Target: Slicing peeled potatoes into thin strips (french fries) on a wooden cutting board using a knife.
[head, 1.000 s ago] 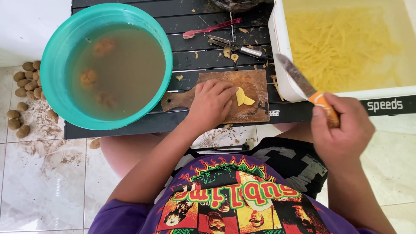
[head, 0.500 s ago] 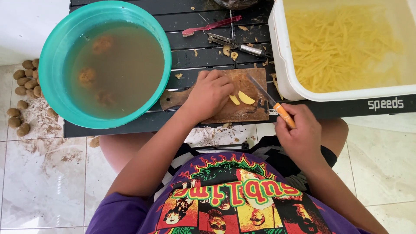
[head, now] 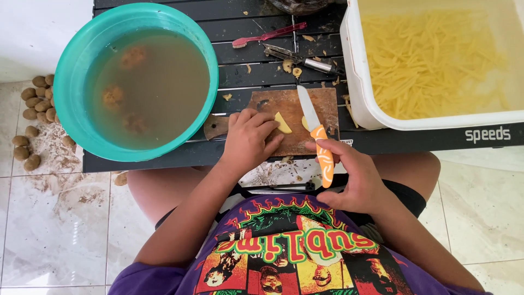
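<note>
- Your left hand (head: 248,137) rests on the cutting board (head: 289,106), fingers curled, fingertips pressing a yellow potato slice (head: 282,123) near the board's middle.
- Your right hand (head: 352,177) grips the orange handle of a knife (head: 315,134); its blade lies over the board's right half, just beside the slice.
- The board sits at the table's (head: 240,71) front edge, between a teal bowl (head: 136,82) of murky water at the left end and a white tub (head: 431,60) of potato strips at the right end.
- A peeler (head: 297,59) and a red toothbrush (head: 267,35) lie behind the board.
</note>
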